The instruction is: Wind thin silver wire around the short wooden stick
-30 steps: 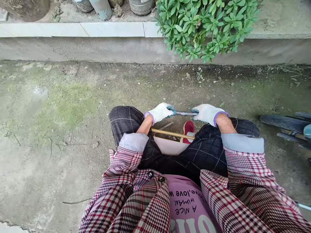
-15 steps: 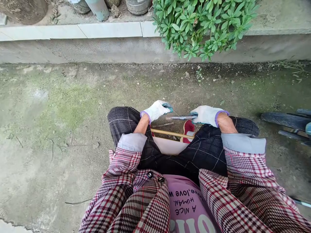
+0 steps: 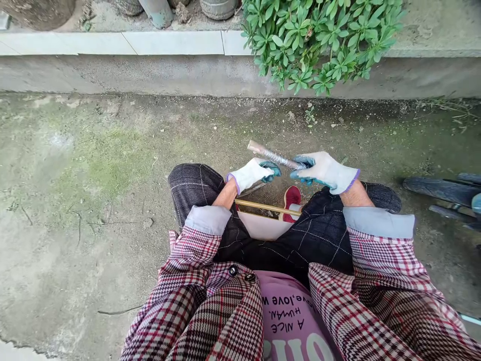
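My right hand (image 3: 321, 170), in a white glove with a teal palm, is closed around one end of a short stick (image 3: 255, 146). Silvery wire (image 3: 281, 159) is wound along the stick, whose bare pale end points up and to the left. Below the stick, my left hand (image 3: 257, 172), gloved alike, has its fingers curled in close to the wound part. A thin strand ran from those fingers to the stick a moment ago; at present it is too fine to make out. Both hands are above the ground between my knees.
A yellow rod (image 3: 266, 205) lies across between my legs, near a red shoe (image 3: 291, 200). Ahead stands a low concrete ledge (image 3: 169, 75) with pots and a leafy green plant (image 3: 323, 40). Black wheels (image 3: 439, 189) are at the right.
The stick has tilted from nearly level, its free end swinging up and away from me. My left hand has shifted right, to just under the stick; my right hand has turned slightly with it.
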`<state>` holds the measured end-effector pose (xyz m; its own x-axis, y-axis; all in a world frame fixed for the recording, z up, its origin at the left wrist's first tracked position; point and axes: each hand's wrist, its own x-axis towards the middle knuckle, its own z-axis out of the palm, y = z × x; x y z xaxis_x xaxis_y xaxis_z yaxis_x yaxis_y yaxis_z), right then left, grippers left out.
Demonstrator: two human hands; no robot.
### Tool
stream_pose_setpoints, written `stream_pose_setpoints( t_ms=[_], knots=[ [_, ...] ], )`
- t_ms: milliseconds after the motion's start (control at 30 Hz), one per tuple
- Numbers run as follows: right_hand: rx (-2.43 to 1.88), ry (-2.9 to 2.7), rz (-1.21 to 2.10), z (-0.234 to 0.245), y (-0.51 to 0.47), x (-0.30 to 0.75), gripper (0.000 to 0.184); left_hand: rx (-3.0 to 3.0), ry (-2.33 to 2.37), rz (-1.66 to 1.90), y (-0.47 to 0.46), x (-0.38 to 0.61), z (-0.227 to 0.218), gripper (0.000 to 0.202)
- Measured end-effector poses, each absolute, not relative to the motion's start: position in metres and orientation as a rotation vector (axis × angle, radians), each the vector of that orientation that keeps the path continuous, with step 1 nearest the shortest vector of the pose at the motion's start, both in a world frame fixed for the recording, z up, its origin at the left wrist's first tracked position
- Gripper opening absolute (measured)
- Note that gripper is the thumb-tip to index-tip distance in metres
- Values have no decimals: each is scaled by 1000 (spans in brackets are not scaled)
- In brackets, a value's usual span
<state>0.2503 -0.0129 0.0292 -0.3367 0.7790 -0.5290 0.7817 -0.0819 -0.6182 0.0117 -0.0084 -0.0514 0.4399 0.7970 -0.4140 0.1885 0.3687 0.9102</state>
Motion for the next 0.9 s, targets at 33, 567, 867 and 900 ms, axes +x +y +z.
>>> stream_pose_setpoints(
  t_ms=[33,567,867,900],
  knots=[
    [1852,2124,-1363,28,-11,250,39,1140,1074,486,-9,13,-54,6],
    [1337,2095,-912,3,-14,260,16,1362,1205,420,-7,-5,-46,10],
    [1651,2163,-1615,31,-14,254,34,1186,1149,445,-6,-4,-37,13],
    [1741,2159,-1634,33,-13,252,33,1214,1157,434,-6,-2,-37,15]
  ],
)
